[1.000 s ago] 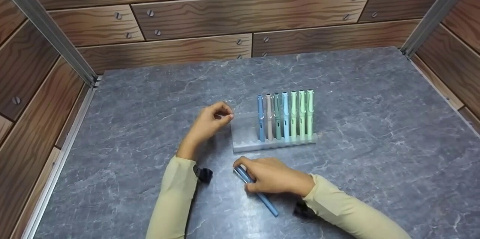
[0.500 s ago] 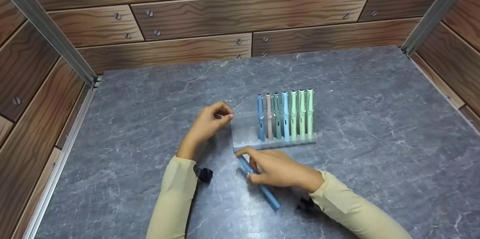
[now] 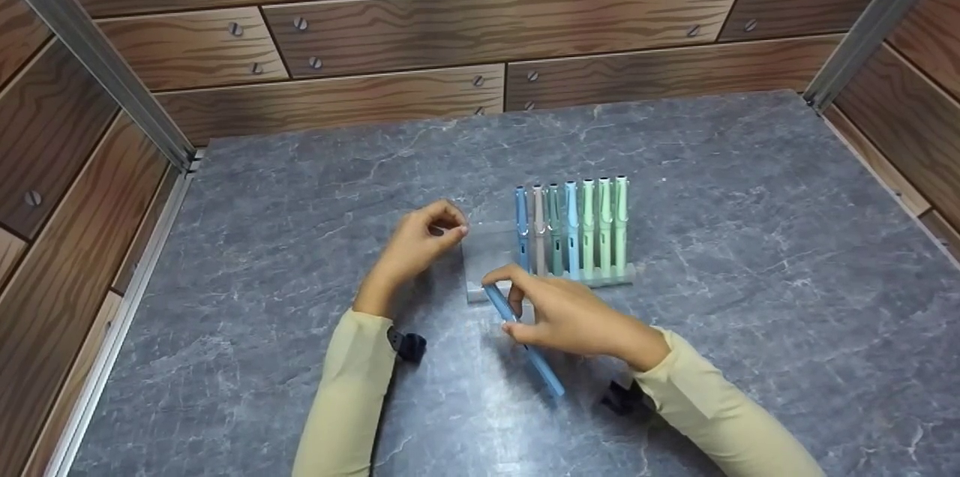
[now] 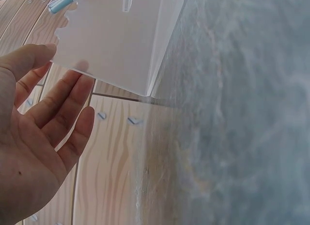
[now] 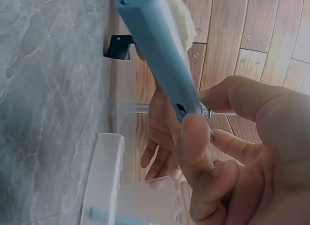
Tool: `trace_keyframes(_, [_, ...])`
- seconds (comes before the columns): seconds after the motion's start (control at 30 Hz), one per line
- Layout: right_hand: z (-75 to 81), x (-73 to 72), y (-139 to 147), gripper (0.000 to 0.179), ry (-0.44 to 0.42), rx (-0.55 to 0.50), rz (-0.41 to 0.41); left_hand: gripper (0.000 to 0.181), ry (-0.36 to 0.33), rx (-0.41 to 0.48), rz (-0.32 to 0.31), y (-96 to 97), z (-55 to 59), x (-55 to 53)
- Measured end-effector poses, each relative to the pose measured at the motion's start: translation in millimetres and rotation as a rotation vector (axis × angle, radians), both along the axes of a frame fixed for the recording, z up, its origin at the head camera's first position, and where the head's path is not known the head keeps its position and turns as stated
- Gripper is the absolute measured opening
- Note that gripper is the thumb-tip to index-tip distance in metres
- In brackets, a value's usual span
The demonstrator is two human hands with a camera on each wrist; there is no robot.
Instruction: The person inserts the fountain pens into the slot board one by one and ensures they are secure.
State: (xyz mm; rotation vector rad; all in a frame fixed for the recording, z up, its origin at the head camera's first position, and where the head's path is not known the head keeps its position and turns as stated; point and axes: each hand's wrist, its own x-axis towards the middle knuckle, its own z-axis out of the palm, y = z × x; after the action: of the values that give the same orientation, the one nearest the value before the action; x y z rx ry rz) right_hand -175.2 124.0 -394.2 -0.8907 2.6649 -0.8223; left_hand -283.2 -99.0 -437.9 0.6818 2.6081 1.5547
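A blue pen (image 3: 546, 372) slants in my right hand (image 3: 581, 316), pinched between thumb and fingers just in front of the pen rack. In the right wrist view the pen barrel (image 5: 162, 51) fills the top, with a clip near the fingers. My left hand (image 3: 416, 248) is at the left edge of the clear plastic pen rack (image 3: 486, 256); in the left wrist view thumb and fingertips pinch the notched corner of its panel (image 4: 109, 46). Upright in the rack's right part stand a blue pen (image 3: 521, 218), a greyish-pink pen (image 3: 538, 226), a dark green pen (image 3: 555, 229), a light blue pen (image 3: 572, 226) and several pale green pens (image 3: 604, 226).
The rack's left slots hold no pens. Grey marbled tabletop (image 3: 750, 237) extends all around. Wood-patterned panels (image 3: 390, 27) and metal posts (image 3: 112, 64) border it at the back and sides. Dark wrist cameras (image 3: 409, 346) hang at both cuffs.
My right hand has lifted the blue pen and carried it forward and slightly right, up to the rack's front, where it now overlaps the front ledge. My left hand has stayed at the rack.
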Motion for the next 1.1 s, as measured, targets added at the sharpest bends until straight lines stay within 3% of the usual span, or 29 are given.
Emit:
trace_keyframes(0.47, [7.9,-1.2,4,0.053,-0.023,-0.08,-0.016,0.008,-0.007,-0.012,0.02,0.1,0.1,0.1])
trace_keyframes(0.87, [12.2,-2.9,5,0.055,0.028,-0.112,-0.016,0.009,-0.009,0.003,0.014,0.2,1.0,-0.3])
trace_keyframes(1.1, [17.0,-4.4,5,0.055,0.012,-0.154,-0.035,0.009,-0.009,0.006,0.016,0.3,0.6,-0.3])
